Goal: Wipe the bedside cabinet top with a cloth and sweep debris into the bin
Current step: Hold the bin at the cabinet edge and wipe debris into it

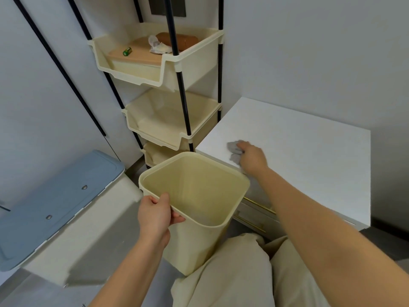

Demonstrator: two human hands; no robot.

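The white bedside cabinet top [309,151] fills the right half of the view. My right hand [252,157] presses a crumpled grey cloth [234,151] onto the top near its left front edge. A cream square bin [199,187], empty inside as far as I can see, is held tilted just below that edge. My left hand [155,216] grips the bin's near rim, thumb inside. No debris is visible on the white surface.
A cream three-tier rack [168,120] on black poles stands left of the cabinet; its top tray holds a green item, crumpled paper and a brown object. A blue-lidded box [55,204] sits at lower left. My beige trouser legs [243,273] are below. Gold drawer handles [259,204] show under the top.
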